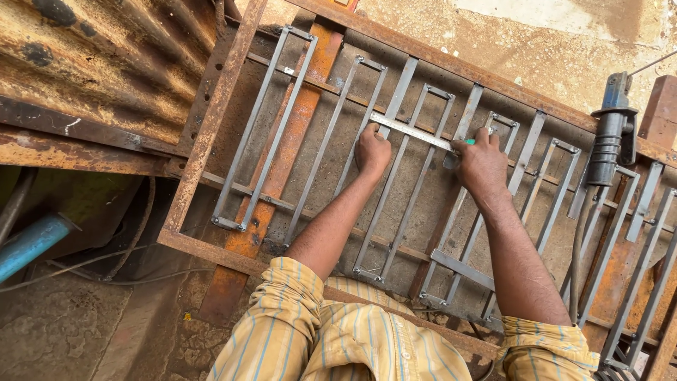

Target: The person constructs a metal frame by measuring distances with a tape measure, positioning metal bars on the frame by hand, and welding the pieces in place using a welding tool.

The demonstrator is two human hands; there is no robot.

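A rusty angle-iron frame [211, 120] lies flat with several grey steel flat bars [271, 116] laid across it in narrow loops. A short steel rule or flat strip [412, 132] rests crosswise on the bars. My left hand [371, 152] presses down on its left end, fingers curled. My right hand [481, 161] holds its right end, with a small green-tipped marker [470, 142] pinched at the fingertips. Both forearms reach out from yellow striped sleeves [317, 339].
A blue-and-black power tool [608, 137] with a cable lies on the frame at the right. Rusty corrugated sheet [99, 63] lies at the upper left, a blue pipe [32, 243] at the left. An orange bar [282, 162] runs under the grille. Concrete floor surrounds.
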